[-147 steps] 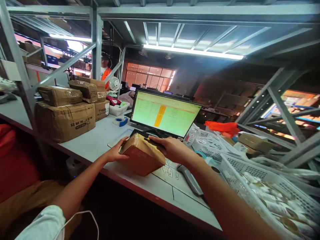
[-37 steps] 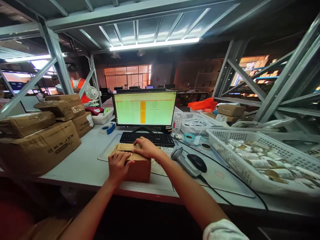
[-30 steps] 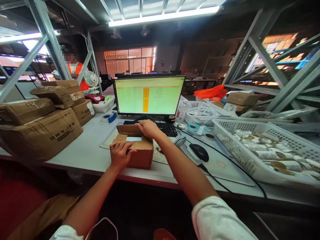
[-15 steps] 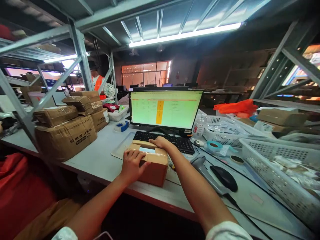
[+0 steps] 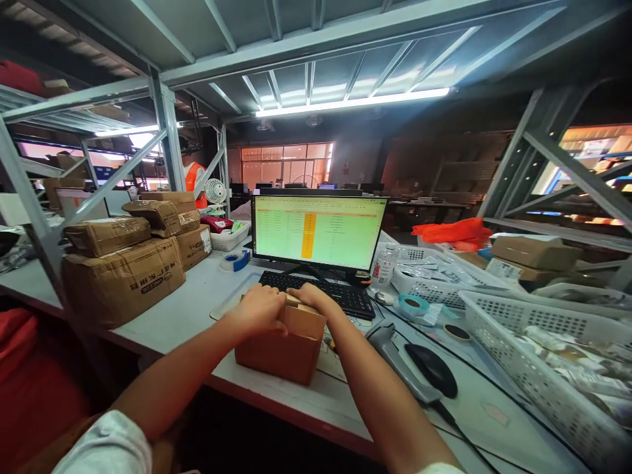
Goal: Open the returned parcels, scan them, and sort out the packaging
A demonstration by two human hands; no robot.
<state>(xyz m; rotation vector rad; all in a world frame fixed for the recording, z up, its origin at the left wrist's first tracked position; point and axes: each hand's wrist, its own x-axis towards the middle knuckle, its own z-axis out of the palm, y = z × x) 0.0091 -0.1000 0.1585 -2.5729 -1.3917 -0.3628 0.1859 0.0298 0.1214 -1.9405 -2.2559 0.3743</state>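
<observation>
A small brown cardboard box (image 5: 281,349) stands on the white table (image 5: 192,303) near its front edge, in front of the keyboard (image 5: 320,293). My left hand (image 5: 259,309) lies on top of the box with curled fingers that press on its top flaps. My right hand (image 5: 311,299) rests on the box's far top edge, fingers bent down over a flap. What is inside the box is hidden by both hands.
A monitor (image 5: 318,230) with a green sheet stands behind the keyboard. Taped parcels (image 5: 123,276) are stacked at the left. A barcode scanner (image 5: 395,355) and mouse (image 5: 432,368) lie at the right, with white baskets (image 5: 533,355) beyond. A person in an orange vest (image 5: 192,181) stands far back.
The flaps that showed a pale item inside are now covered by both hands. My left hand has slid forward onto the box top, close to my right hand. The camera view has shifted.
</observation>
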